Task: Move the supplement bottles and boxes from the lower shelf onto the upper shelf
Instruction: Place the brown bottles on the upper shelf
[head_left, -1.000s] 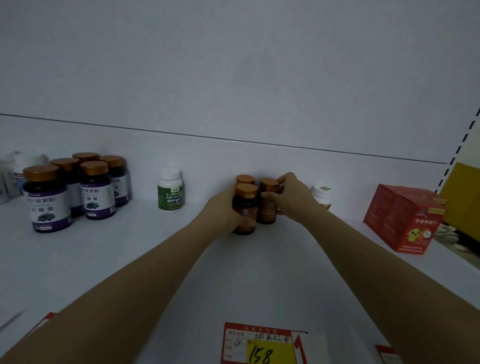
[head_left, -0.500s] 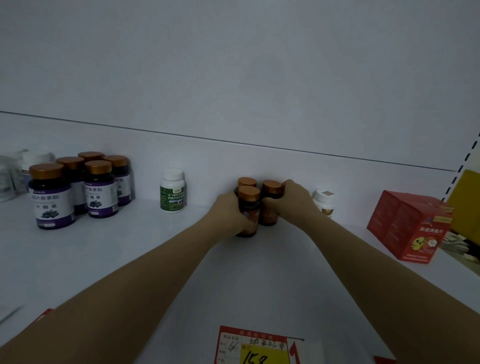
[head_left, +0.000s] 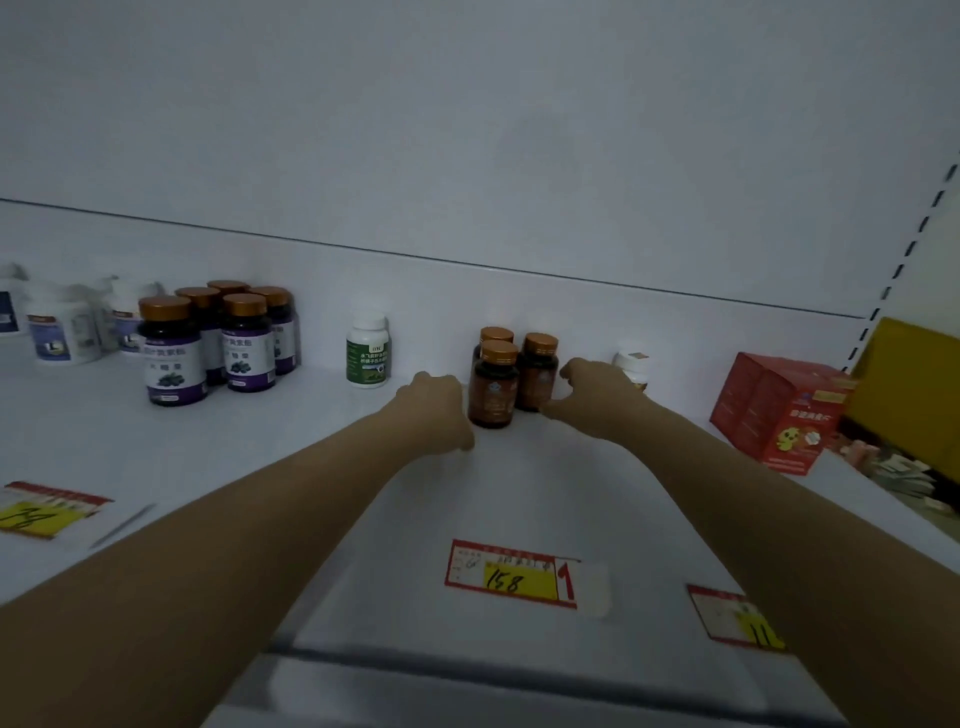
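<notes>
Three brown bottles (head_left: 492, 387) with copper caps stand in a tight cluster on the white shelf (head_left: 519, 493), near its back wall. My left hand (head_left: 439, 410) hovers just left of the front bottle, fingers loosely curled, holding nothing. My right hand (head_left: 589, 392) is just right of the cluster, fingers loosely bent and a small gap away from the bottles. Neither hand grips anything.
Several dark bottles with purple labels (head_left: 169, 358) stand at the left, with white tubs (head_left: 62, 332) behind them. A white-and-green bottle (head_left: 368, 351) stands left of the cluster and a small white bottle (head_left: 632, 366) behind my right hand. Red boxes (head_left: 779, 410) sit at the right. Price tags (head_left: 511, 574) line the front edge.
Both hands have let go of the brown bottles and drawn slightly apart and back. The bottles stay standing on the shelf. The view has tilted down a little.
</notes>
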